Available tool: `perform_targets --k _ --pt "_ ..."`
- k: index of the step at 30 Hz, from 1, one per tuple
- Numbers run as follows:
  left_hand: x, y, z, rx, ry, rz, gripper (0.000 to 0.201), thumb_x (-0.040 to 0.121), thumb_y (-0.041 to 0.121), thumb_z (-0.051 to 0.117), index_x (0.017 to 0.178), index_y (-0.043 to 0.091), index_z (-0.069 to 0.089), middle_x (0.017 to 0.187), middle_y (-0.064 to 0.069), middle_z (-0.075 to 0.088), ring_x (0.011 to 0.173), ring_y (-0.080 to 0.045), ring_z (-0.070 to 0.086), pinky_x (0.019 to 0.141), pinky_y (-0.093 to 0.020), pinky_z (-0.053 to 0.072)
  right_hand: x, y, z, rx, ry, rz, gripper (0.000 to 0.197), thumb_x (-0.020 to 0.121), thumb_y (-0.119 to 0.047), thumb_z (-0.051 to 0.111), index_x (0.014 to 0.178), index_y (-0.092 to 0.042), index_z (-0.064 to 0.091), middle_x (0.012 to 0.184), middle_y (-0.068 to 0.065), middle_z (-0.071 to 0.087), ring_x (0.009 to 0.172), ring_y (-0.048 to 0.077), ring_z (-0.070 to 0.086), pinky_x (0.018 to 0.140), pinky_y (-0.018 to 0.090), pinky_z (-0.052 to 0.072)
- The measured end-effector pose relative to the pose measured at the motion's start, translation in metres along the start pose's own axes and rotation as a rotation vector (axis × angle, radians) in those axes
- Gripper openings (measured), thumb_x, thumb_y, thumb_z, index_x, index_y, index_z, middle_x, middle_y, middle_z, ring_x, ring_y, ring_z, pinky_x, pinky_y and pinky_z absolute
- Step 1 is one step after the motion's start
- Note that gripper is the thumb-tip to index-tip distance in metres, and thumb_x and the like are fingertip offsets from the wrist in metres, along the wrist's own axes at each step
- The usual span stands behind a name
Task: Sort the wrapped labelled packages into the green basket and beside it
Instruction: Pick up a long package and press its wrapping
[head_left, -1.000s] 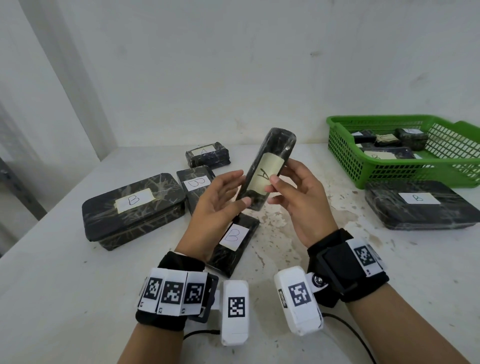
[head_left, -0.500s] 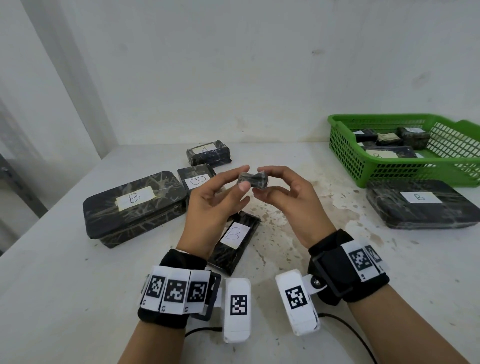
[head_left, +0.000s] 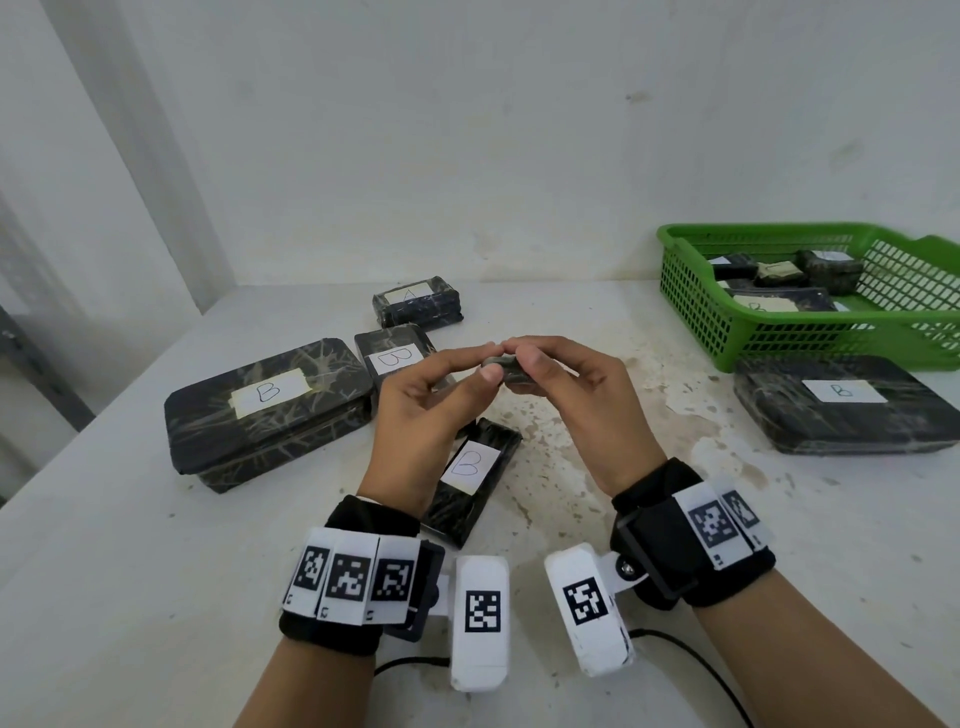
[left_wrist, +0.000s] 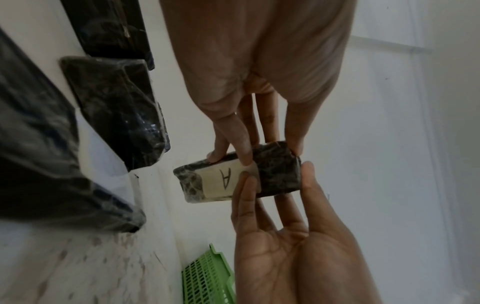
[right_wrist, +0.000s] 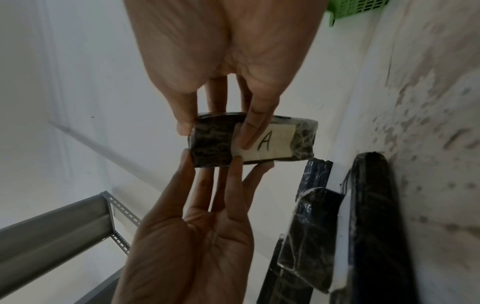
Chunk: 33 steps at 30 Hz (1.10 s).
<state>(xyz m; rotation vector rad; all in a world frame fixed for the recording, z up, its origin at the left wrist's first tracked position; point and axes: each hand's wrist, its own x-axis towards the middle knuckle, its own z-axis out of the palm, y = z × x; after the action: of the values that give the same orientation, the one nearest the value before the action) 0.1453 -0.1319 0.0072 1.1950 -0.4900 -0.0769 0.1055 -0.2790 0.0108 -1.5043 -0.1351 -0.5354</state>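
Both hands are holding a small dark plastic-wrapped package with a cream label marked A (left_wrist: 237, 178) in the air above the middle of the stained white table (head_left: 156, 597). The left hand (head_left: 415, 410) is pinching one end between thumb and fingertips, its grip clamped on the package, and the right hand (head_left: 576, 410) is pinching the other end the same way. In both wrist views the label is facing the cameras, with a fingertip from each hand lying on its edge. Below the hands a flat black wrapped package labelled B (head_left: 470, 480) is lying on the table. The green plastic mesh basket (head_left: 779, 332) is sitting at the far right with several wrapped packages inside, and a large dark wrapped box labelled B (head_left: 841, 405) is lying just in front of it.
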Motion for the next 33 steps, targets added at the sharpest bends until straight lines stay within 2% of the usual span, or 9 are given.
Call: perform_targets --k 3,8,10,13,17,22,26,29,33 --pt "0.0005 -0.0024 -0.0004 -0.002 0.024 0.0 0.036 0.078 0.017 0.07 0.107 -0.003 0.07 0.103 -0.016 0.074 0.095 -0.019 0.07 0.091 -0.032 0.056 0.0003 -0.0025 0.0011 0.015 -0.024 0.031 0.031 0.092 -0.039 0.064 0.1 -0.011 0.076 0.103 0.007 0.075 0.1 0.022 0.07 0.084 0.029 0.056" --pt "0.0003 -0.0039 -0.0031 -0.036 -0.037 -0.009 0.021 0.082 0.02 0.074 0.1 0.011 0.076 0.103 -0.01 0.075 0.101 -0.02 0.071 0.084 -0.024 0.055 0.0001 -0.0024 0.0011 -0.033 0.036 -0.012 0.02 0.093 -0.02 0.062 0.098 -0.004 0.073 0.096 0.01 0.075 0.088 0.019 0.071 0.077 0.024 0.056" --pt "0.0006 -0.0041 -0.0021 -0.027 -0.029 -0.012 0.017 0.084 0.016 0.074 0.099 0.008 0.075 0.099 -0.008 0.076 0.097 -0.018 0.071 0.083 -0.025 0.056 0.0008 0.0005 0.0001 -0.06 0.049 -0.016 0.02 0.094 -0.019 0.061 0.096 -0.004 0.074 0.093 0.009 0.075 0.085 0.018 0.071 0.076 0.024 0.056" --pt "0.0008 -0.0053 -0.0006 -0.003 -0.006 -0.017 0.023 0.078 0.017 0.069 0.097 0.004 0.073 0.095 -0.007 0.076 0.091 -0.016 0.072 0.083 -0.027 0.057 -0.0001 0.0043 0.0009 -0.079 0.048 0.011 0.027 0.095 -0.025 0.06 0.097 -0.001 0.073 0.093 0.012 0.075 0.085 0.02 0.071 0.078 0.026 0.057" --pt "0.0019 -0.0055 -0.0044 0.001 0.01 -0.022 0.021 0.082 0.017 0.073 0.099 0.005 0.074 0.097 -0.01 0.075 0.095 -0.02 0.071 0.084 -0.028 0.057 -0.002 0.0024 0.0051 -0.066 0.041 0.028 0.045 0.082 -0.041 0.062 0.1 -0.001 0.073 0.095 0.011 0.074 0.086 0.023 0.072 0.082 0.032 0.058" --pt "0.0004 -0.0046 -0.005 0.003 -0.034 -0.02 0.026 0.084 0.021 0.073 0.103 0.003 0.073 0.106 -0.014 0.074 0.103 -0.025 0.07 0.086 -0.028 0.055 -0.0004 0.0031 0.0026 -0.066 0.075 0.0 0.024 0.091 -0.02 0.065 0.099 0.001 0.072 0.094 0.016 0.073 0.082 0.022 0.071 0.077 0.028 0.059" --pt "0.0012 -0.0073 -0.0032 0.026 0.012 -0.032 0.027 0.079 0.019 0.07 0.1 0.001 0.072 0.101 -0.016 0.074 0.096 -0.023 0.072 0.085 -0.029 0.057 -0.0024 0.0048 0.0054 -0.074 0.063 0.028 0.024 0.091 -0.021 0.064 0.1 0.001 0.072 0.096 0.015 0.073 0.08 0.015 0.071 0.075 0.022 0.056" --pt "0.0016 -0.0068 -0.0047 0.015 0.026 -0.048 0.024 0.081 0.019 0.071 0.1 0.003 0.073 0.103 -0.017 0.073 0.098 -0.024 0.071 0.085 -0.03 0.057 -0.0041 0.0028 0.0079 -0.059 0.048 0.06 0.034 0.082 -0.036 0.067 0.098 -0.007 0.073 0.095 0.008 0.074 0.088 0.02 0.071 0.082 0.029 0.059" --pt "0.0003 -0.0041 -0.0064 -0.01 -0.047 -0.061 0.025 0.081 0.018 0.073 0.103 0.007 0.073 0.107 -0.014 0.073 0.103 -0.022 0.07 0.088 -0.028 0.055 -0.003 0.0007 0.0052 -0.092 0.056 0.037 0.019 0.088 -0.023 0.069 0.096 -0.006 0.073 0.09 0.003 0.074 0.083 0.017 0.07 0.085 0.038 0.059"
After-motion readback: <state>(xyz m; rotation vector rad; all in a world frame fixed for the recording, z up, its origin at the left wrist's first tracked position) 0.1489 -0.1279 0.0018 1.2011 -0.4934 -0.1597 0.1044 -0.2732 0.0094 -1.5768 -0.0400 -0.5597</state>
